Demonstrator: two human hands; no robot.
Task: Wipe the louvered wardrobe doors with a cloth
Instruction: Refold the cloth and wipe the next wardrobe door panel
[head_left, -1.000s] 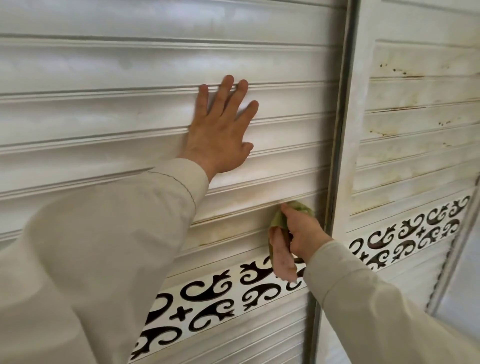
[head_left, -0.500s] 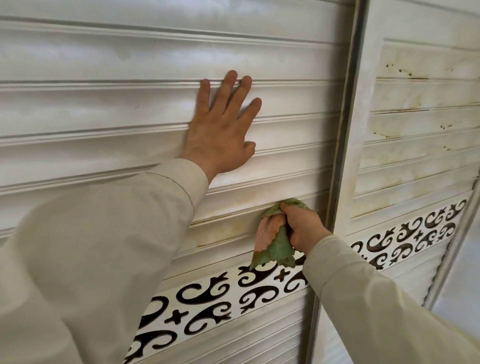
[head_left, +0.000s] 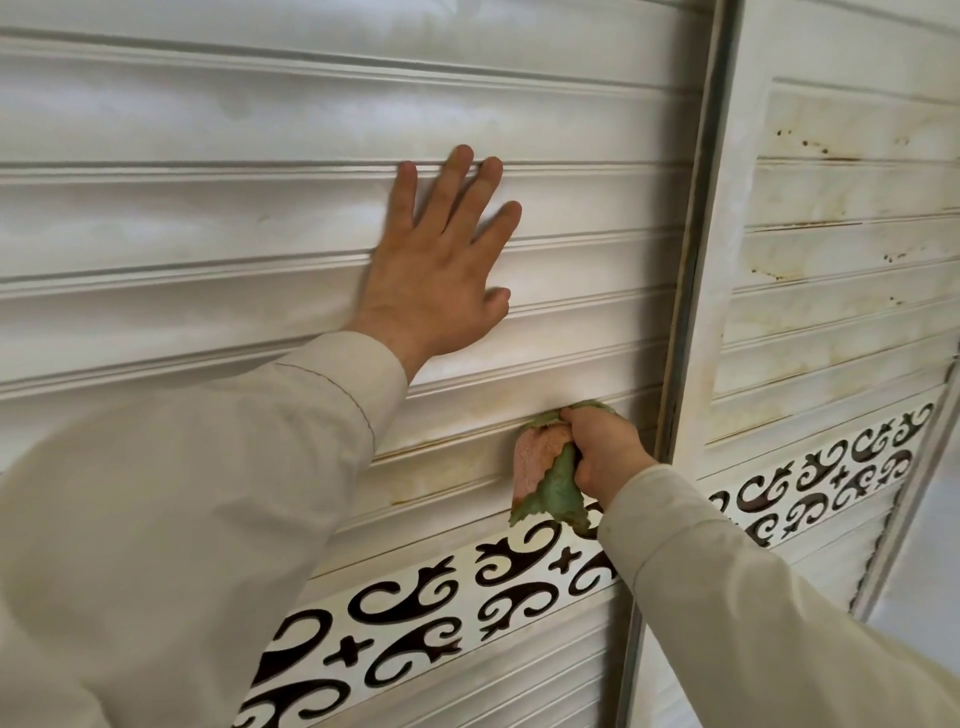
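1. The near wardrobe door (head_left: 218, 218) fills most of the head view: white horizontal slats with yellowish stains on the lower ones.
2. A left hand (head_left: 436, 270) lies flat on its slats, fingers straight and spread.
3. A right hand (head_left: 605, 449) presses a bunched green and pink cloth (head_left: 545, 473) against a stained slat near the door's right edge.
4. Below that slat runs a white band with dark scroll cut-outs (head_left: 415, 613), with more slats under it.
5. A second slatted door (head_left: 841, 291) stands just beside it on the right, spotted with brown marks.
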